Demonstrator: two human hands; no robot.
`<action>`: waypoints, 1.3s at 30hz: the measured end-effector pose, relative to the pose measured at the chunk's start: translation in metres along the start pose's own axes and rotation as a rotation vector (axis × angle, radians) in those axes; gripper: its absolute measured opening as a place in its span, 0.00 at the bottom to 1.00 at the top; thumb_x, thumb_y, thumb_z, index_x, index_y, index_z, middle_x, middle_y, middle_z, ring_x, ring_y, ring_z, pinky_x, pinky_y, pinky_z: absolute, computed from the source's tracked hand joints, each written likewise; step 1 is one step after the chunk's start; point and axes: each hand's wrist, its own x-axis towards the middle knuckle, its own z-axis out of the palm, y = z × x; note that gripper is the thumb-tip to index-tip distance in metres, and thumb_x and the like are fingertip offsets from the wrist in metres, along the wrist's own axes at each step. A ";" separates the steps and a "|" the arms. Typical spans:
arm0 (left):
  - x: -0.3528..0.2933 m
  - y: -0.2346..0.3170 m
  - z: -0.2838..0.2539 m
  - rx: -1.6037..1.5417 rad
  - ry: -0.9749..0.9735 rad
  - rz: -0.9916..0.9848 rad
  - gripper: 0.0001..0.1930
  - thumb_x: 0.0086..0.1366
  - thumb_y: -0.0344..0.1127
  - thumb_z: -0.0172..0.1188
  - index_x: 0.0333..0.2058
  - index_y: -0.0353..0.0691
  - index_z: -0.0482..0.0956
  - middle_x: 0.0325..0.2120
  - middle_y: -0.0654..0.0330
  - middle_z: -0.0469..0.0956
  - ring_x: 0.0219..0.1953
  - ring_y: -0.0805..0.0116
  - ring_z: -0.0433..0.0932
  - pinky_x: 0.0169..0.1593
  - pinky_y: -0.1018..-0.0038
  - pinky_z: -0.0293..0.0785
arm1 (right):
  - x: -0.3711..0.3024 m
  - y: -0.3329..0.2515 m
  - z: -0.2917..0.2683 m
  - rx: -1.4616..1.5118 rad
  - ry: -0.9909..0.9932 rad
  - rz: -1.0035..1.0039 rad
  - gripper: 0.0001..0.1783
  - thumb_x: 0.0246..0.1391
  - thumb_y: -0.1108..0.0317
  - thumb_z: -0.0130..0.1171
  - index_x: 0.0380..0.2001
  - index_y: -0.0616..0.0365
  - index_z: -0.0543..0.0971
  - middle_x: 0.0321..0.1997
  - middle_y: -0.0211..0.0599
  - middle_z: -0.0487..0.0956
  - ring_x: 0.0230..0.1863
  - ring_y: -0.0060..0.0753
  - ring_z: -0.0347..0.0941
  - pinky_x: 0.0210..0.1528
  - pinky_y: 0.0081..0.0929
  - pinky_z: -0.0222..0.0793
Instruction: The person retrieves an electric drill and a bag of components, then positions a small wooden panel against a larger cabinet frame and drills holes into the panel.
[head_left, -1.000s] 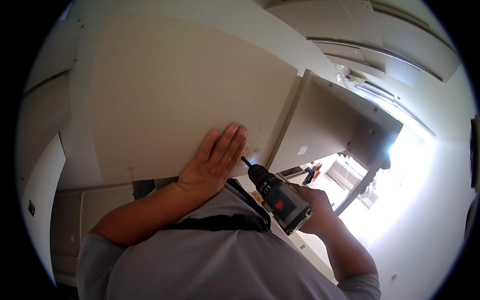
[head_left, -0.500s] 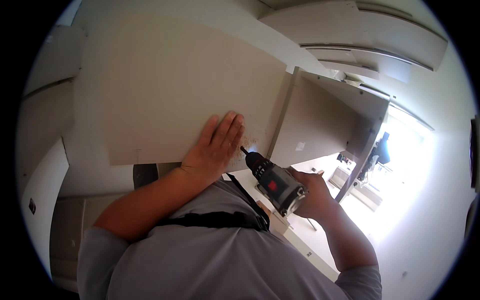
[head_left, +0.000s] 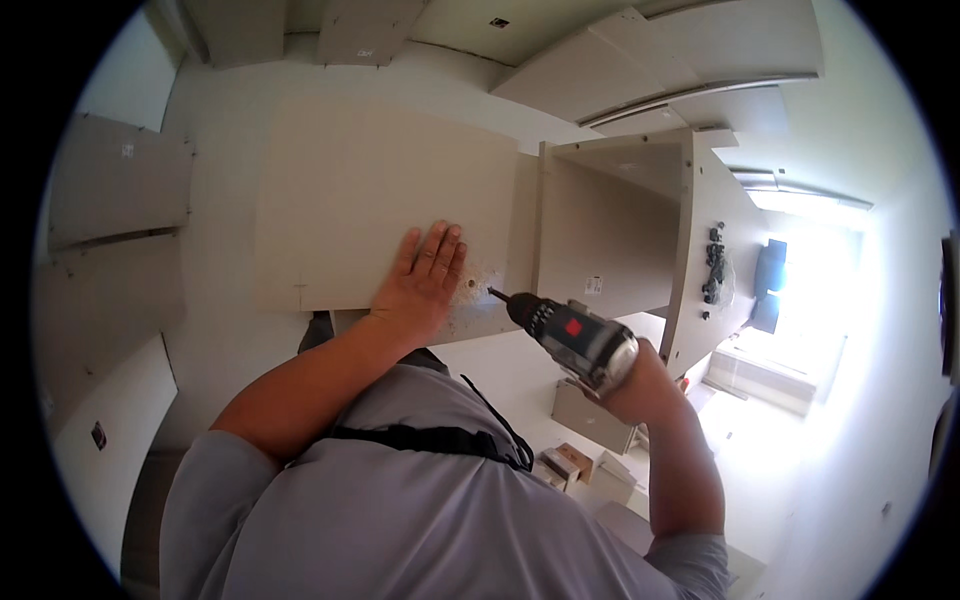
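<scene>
- Overhead, looking down at the person's own arms and grey shirt (head_left: 400, 510), with a black strap (head_left: 430, 438) across the chest.
- Left hand (head_left: 420, 280): fingers spread and flat, palm pressed on a pale beige board (head_left: 360, 190). Nothing gripped.
- Board lies flat, its near edge by the hand; a small hole (head_left: 470, 283) and a scatter of dust sit just right of the fingers.
- Right hand (head_left: 640, 385): fingers clenched round the handle of a black drill (head_left: 570, 335) with a red patch on its body.
- Drill bit (head_left: 497, 294) points left toward the hole, tip just beside it; contact cannot be told.
- Right of the board, an open cabinet box (head_left: 620, 220) of the same pale material, touching the board's right edge.
- Black hardware bits (head_left: 714, 265) lie on the cabinet's right side panel.
- Loose panels (head_left: 115, 180) rest on the floor at left; small cardboard boxes (head_left: 575, 465) lie near the right arm.
</scene>
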 end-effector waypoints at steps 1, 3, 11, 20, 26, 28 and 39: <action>0.001 0.000 -0.002 -0.035 -0.009 0.002 0.40 0.73 0.49 0.53 0.76 0.32 0.55 0.79 0.44 0.47 0.82 0.46 0.41 0.79 0.40 0.31 | -0.012 0.013 0.006 0.130 0.033 -0.079 0.21 0.44 0.74 0.76 0.45 0.62 0.85 0.40 0.38 0.88 0.42 0.27 0.84 0.50 0.29 0.79; 0.000 -0.002 -0.005 -0.117 -0.032 -0.004 0.44 0.72 0.53 0.57 0.76 0.32 0.54 0.79 0.44 0.46 0.82 0.47 0.40 0.79 0.40 0.30 | -0.026 0.038 0.026 0.112 0.099 -0.252 0.21 0.46 0.73 0.77 0.45 0.62 0.85 0.41 0.37 0.88 0.42 0.27 0.84 0.50 0.29 0.80; -0.004 -0.002 -0.008 -0.073 0.013 0.006 0.50 0.64 0.55 0.68 0.74 0.30 0.57 0.78 0.42 0.48 0.81 0.43 0.44 0.79 0.39 0.37 | -0.049 0.143 0.194 0.819 0.209 -0.109 0.18 0.52 0.76 0.71 0.48 0.56 0.84 0.44 0.35 0.88 0.43 0.29 0.85 0.48 0.32 0.80; -0.006 0.004 -0.016 0.033 -0.023 -0.026 0.53 0.60 0.53 0.71 0.74 0.30 0.56 0.78 0.41 0.49 0.80 0.42 0.47 0.79 0.41 0.41 | 0.007 0.241 0.223 0.548 0.313 -0.184 0.24 0.54 0.75 0.69 0.55 0.57 0.77 0.48 0.36 0.84 0.42 0.34 0.82 0.48 0.37 0.81; -0.006 0.012 -0.021 0.048 -0.043 -0.080 0.52 0.63 0.54 0.70 0.75 0.29 0.54 0.78 0.41 0.48 0.81 0.43 0.44 0.80 0.43 0.39 | 0.105 0.249 0.119 0.364 0.729 -0.493 0.29 0.58 0.73 0.67 0.63 0.56 0.74 0.55 0.40 0.81 0.58 0.43 0.78 0.58 0.42 0.77; -0.005 0.012 -0.021 0.076 -0.046 -0.087 0.52 0.64 0.56 0.68 0.75 0.29 0.53 0.79 0.41 0.47 0.81 0.43 0.43 0.80 0.44 0.37 | 0.120 0.237 0.074 -0.175 0.828 -0.549 0.28 0.57 0.76 0.64 0.61 0.54 0.77 0.57 0.42 0.81 0.59 0.47 0.78 0.61 0.45 0.76; -0.003 0.021 -0.028 0.159 -0.176 -0.133 0.50 0.72 0.61 0.58 0.78 0.36 0.47 0.81 0.49 0.41 0.83 0.50 0.37 0.82 0.49 0.31 | 0.160 0.241 0.002 -0.410 0.830 -0.347 0.26 0.56 0.77 0.62 0.59 0.52 0.80 0.60 0.44 0.81 0.60 0.50 0.77 0.63 0.44 0.74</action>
